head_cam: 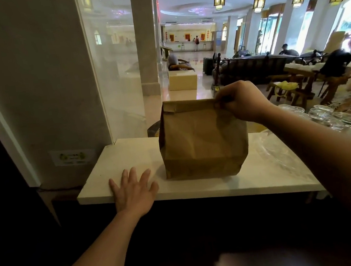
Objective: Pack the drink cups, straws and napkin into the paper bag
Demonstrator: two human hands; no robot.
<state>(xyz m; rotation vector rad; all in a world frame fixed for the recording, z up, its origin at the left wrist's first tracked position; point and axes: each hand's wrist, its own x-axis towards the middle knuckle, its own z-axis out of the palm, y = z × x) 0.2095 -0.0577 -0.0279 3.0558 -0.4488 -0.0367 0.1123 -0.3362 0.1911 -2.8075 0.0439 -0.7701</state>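
Note:
A brown paper bag [202, 143] stands upright on the white counter [125, 158], its top folded over flat. My right hand [241, 101] pinches the folded top edge at the bag's right corner. My left hand [134, 192] lies flat, fingers spread, on the counter's front edge to the left of the bag, not touching it. No cups, straws or napkin show; whatever is in the bag is hidden.
Upturned clear glasses [325, 115] and a glass plate [275, 152] crowd the counter to the right of the bag. A glass panel and a pillar [55, 81] close off the left. Beyond the counter lies a lobby with tables and seated people.

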